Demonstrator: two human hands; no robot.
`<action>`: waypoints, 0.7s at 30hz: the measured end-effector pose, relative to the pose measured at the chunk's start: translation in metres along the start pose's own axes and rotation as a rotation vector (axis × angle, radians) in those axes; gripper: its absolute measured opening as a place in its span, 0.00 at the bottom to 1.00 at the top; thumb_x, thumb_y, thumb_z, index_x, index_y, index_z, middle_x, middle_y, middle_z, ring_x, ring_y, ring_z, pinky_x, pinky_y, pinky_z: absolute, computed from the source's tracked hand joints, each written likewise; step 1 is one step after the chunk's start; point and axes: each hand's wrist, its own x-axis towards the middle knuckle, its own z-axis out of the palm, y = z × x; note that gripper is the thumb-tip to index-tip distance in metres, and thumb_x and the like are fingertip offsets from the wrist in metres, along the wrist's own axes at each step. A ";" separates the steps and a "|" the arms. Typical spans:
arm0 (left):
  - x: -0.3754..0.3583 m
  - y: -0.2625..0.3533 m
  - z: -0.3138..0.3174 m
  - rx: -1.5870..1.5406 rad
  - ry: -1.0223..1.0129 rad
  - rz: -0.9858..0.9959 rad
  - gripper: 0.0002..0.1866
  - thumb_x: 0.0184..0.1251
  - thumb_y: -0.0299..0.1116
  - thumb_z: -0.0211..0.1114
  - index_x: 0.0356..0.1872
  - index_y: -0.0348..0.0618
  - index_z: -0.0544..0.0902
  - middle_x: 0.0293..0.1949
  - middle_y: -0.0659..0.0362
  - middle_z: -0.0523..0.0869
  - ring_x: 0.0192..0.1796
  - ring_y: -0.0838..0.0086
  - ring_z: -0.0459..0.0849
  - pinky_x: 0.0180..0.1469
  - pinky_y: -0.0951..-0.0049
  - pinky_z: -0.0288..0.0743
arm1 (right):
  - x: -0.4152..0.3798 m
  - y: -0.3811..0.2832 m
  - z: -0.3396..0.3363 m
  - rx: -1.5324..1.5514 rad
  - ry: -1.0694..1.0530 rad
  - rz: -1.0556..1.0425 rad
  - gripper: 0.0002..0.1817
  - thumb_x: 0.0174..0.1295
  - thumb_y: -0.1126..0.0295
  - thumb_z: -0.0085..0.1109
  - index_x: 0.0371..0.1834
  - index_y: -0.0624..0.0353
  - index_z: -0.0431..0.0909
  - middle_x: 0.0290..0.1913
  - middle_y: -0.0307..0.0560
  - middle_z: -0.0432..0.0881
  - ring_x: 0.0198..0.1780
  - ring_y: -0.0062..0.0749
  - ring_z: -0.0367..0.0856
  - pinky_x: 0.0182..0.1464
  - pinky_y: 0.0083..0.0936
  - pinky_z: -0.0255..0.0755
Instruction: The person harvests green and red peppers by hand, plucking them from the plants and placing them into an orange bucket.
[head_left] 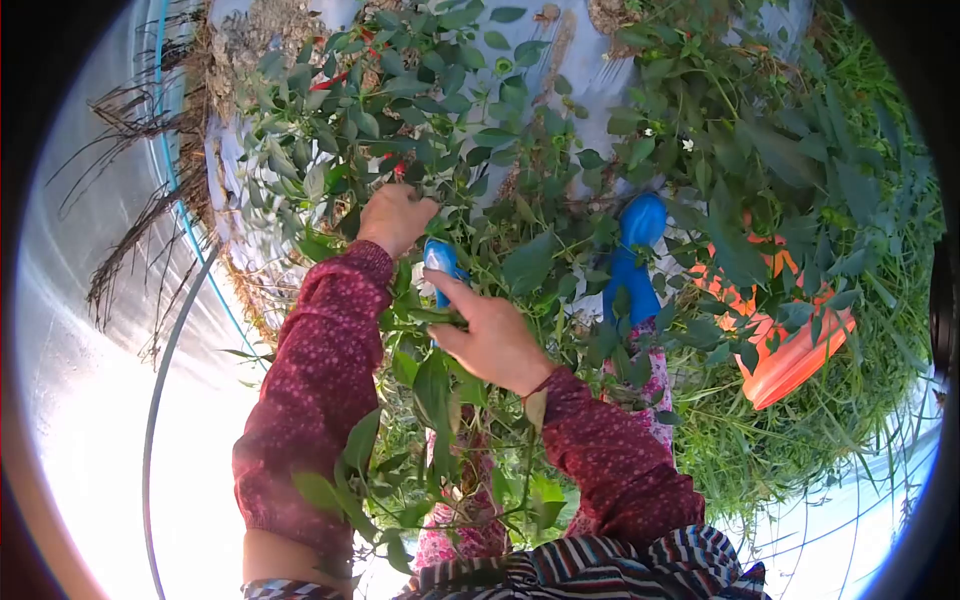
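My left hand [396,220] reaches into a leafy pepper plant [400,100], its fingers curled in among the leaves. Just beyond the knuckles shows a small red pepper [394,164]; whether the fingers touch it is hidden. Another red pepper [330,81] hangs higher among the leaves. Lower and to the right, my right hand [490,340] is over green foliage, thumb and forefinger apart with nothing visible between them. Its other fingers are mostly out of sight. Leaves lie close to its fingertips and below its palm.
An orange plastic container [800,350] stands in the grass at right, partly behind leaves. My blue boots [632,270] are among the plants. Pale plastic sheeting [575,60] covers the ground. A grey hose or cable [158,400] and blue line [165,130] run along the left.
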 end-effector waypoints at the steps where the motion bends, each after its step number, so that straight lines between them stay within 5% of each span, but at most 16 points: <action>1: 0.006 -0.008 0.002 0.401 0.059 0.015 0.26 0.52 0.36 0.63 0.53 0.32 0.76 0.42 0.45 0.84 0.43 0.59 0.84 0.45 0.63 0.76 | 0.001 0.009 -0.002 0.009 0.009 -0.061 0.28 0.55 0.69 0.61 0.62 0.52 0.69 0.39 0.53 0.80 0.32 0.42 0.80 0.39 0.30 0.74; 2: 0.012 -0.017 0.007 0.399 0.059 0.014 0.26 0.52 0.36 0.63 0.53 0.32 0.76 0.42 0.45 0.84 0.43 0.59 0.84 0.45 0.63 0.76 | 0.001 0.015 -0.006 0.007 0.008 -0.061 0.28 0.55 0.69 0.61 0.62 0.52 0.69 0.39 0.53 0.80 0.32 0.42 0.80 0.39 0.30 0.74; 4: 0.020 -0.028 0.014 0.301 0.214 0.156 0.23 0.52 0.37 0.65 0.49 0.36 0.79 0.42 0.45 0.84 0.46 0.54 0.83 0.52 0.63 0.73 | 0.005 0.018 -0.016 0.498 -0.021 -0.046 0.23 0.55 0.71 0.62 0.57 0.55 0.73 0.40 0.47 0.82 0.38 0.34 0.81 0.43 0.29 0.75; 5: 0.027 -0.033 0.018 0.296 0.215 0.151 0.23 0.52 0.37 0.65 0.49 0.36 0.79 0.42 0.45 0.84 0.46 0.54 0.83 0.52 0.63 0.73 | 0.005 0.018 -0.022 0.720 -0.012 0.008 0.20 0.60 0.76 0.57 0.57 0.55 0.74 0.39 0.36 0.78 0.37 0.16 0.76 0.37 0.17 0.73; 9: 0.043 -0.015 0.031 0.174 0.302 0.189 0.27 0.53 0.37 0.65 0.54 0.36 0.76 0.46 0.43 0.82 0.49 0.56 0.81 0.53 0.65 0.72 | 0.026 0.025 -0.057 0.954 0.189 0.085 0.18 0.60 0.75 0.58 0.55 0.56 0.75 0.39 0.36 0.77 0.37 0.15 0.75 0.39 0.16 0.72; 12: 0.049 -0.019 0.035 0.097 0.317 0.300 0.24 0.53 0.37 0.65 0.52 0.37 0.78 0.42 0.42 0.84 0.45 0.53 0.83 0.50 0.66 0.74 | 0.075 0.057 -0.073 0.708 0.251 0.104 0.18 0.57 0.71 0.60 0.52 0.58 0.77 0.40 0.39 0.81 0.37 0.22 0.78 0.40 0.22 0.73; 14: 0.038 -0.010 0.030 -0.037 0.284 0.339 0.18 0.55 0.35 0.64 0.47 0.39 0.81 0.35 0.49 0.86 0.36 0.62 0.84 0.43 0.69 0.75 | 0.109 0.072 -0.080 0.112 0.309 0.014 0.20 0.56 0.63 0.59 0.51 0.57 0.78 0.42 0.47 0.82 0.40 0.35 0.80 0.43 0.30 0.73; 18: 0.029 -0.014 0.020 -0.258 0.092 0.193 0.14 0.57 0.33 0.63 0.42 0.39 0.82 0.30 0.58 0.84 0.31 0.77 0.79 0.38 0.75 0.73 | 0.155 0.051 -0.075 -0.362 0.180 0.044 0.26 0.54 0.56 0.58 0.56 0.55 0.74 0.46 0.55 0.81 0.45 0.47 0.79 0.48 0.37 0.71; 21: 0.019 -0.017 0.010 -0.272 0.089 0.251 0.13 0.58 0.32 0.63 0.42 0.38 0.82 0.30 0.64 0.83 0.31 0.83 0.76 0.37 0.78 0.72 | 0.184 0.040 -0.063 -0.382 0.172 0.081 0.35 0.60 0.57 0.54 0.71 0.49 0.55 0.65 0.60 0.65 0.63 0.52 0.68 0.63 0.37 0.62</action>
